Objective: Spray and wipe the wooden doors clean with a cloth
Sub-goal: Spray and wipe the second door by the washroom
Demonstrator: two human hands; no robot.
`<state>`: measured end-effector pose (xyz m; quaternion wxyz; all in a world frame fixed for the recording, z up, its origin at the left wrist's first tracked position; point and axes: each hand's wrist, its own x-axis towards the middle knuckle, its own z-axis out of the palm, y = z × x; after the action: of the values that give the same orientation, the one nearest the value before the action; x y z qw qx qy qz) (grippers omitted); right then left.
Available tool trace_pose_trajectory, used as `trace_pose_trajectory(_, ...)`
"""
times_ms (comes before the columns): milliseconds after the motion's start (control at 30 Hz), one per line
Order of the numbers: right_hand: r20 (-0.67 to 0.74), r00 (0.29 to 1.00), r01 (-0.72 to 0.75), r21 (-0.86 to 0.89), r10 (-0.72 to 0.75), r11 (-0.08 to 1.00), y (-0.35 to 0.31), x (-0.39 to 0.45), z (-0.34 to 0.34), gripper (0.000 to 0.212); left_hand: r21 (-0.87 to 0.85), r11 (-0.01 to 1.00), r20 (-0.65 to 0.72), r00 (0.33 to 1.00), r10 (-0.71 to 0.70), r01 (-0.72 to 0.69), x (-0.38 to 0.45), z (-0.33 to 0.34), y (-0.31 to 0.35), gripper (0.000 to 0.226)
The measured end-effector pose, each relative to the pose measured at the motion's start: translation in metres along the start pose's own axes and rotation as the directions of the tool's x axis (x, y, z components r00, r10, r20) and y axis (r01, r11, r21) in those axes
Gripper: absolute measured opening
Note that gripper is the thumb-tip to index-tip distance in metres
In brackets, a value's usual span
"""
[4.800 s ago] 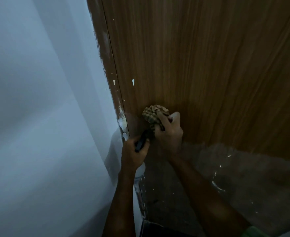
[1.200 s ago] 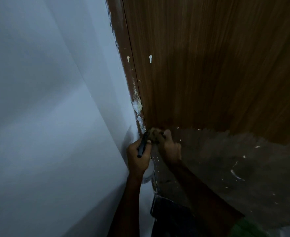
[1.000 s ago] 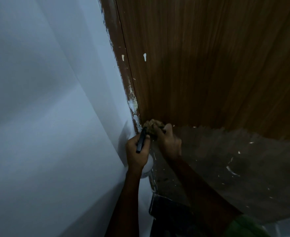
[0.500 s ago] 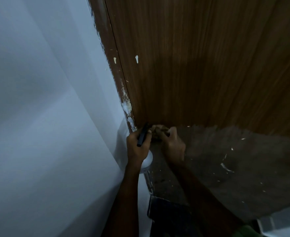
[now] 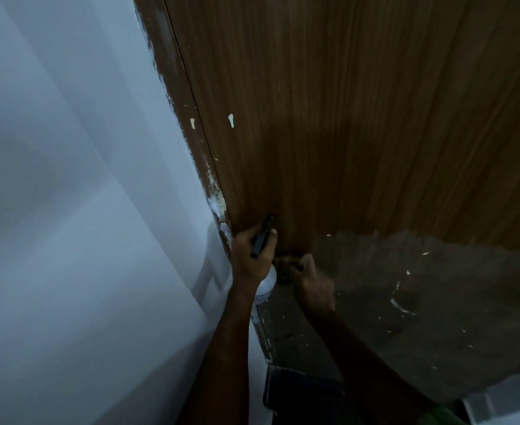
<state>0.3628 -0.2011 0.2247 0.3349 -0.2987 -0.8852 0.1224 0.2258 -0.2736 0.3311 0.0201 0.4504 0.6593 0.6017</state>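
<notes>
Left hand [image 5: 252,256]: grips spray bottle [image 5: 264,237]. Right hand [image 5: 314,280]: clutches cloth [image 5: 284,261] at wooden door [image 5: 344,118] foot. Risk: dried paint specks [image 5: 231,120] likely survive wiping.

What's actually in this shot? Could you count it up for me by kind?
Hands: 2, left hand, right hand
Spray bottles: 1, spray bottle, held in the left hand
Cloths: 1, cloth, gripped by the right hand
Wooden doors: 1, wooden door
Total: 5
</notes>
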Motion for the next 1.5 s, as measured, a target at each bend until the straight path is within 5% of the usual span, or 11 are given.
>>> trace_pose_trajectory(100,0.014,0.999,-0.046,0.057,0.045,0.997,0.012,-0.015,0.01,0.04,0.0,1.0,0.012,1.0,0.019,-0.019,0.0,0.003,0.002,0.032)
trace_pose_trajectory(300,-0.346,0.935,0.053,-0.077,-0.076,0.996,-0.001,0.035,-0.044,0.035,0.036,0.999,0.003,1.0,0.023,-0.023,-0.002,0.01,-0.003,0.029)
trace_pose_trajectory(500,-0.02,1.0,-0.024,-0.071,0.023,0.997,0.026,-0.013,-0.022,0.024,0.012,1.0,0.048,0.999,0.001,-0.002,-0.005,0.022,-0.002,0.036)
trace_pose_trajectory(733,-0.38,0.923,0.011,-0.127,-0.059,0.992,0.02,0.033,-0.069,0.035,0.025,1.0,0.056,0.998,-0.001,-0.001,-0.012,0.033,0.004,0.023)
trace_pose_trajectory(967,-0.093,0.994,0.041,-0.134,-0.054,0.99,0.055,-0.023,-0.042,0.042,0.023,1.0,0.069,0.998,0.011,-0.013,-0.014,0.041,0.006,0.035)
trace_pose_trajectory(1200,-0.41,0.912,-0.046,-0.177,-0.031,0.983,0.043,0.025,-0.092,0.037,0.0,1.0,0.069,0.998,0.006,-0.006,-0.019,0.05,0.019,0.037)
trace_pose_trajectory(1400,-0.138,0.99,0.001,-0.156,-0.022,0.988,0.071,-0.031,-0.056,0.041,-0.015,1.0,0.128,0.992,-0.024,0.026,-0.029,0.064,0.025,0.041)
trace_pose_trajectory(1500,-0.163,0.986,-0.037,-0.143,0.013,0.989,0.072,-0.031,-0.062,0.045,-0.02,0.999,0.146,0.989,-0.036,0.04,-0.032,0.067,0.027,0.041)
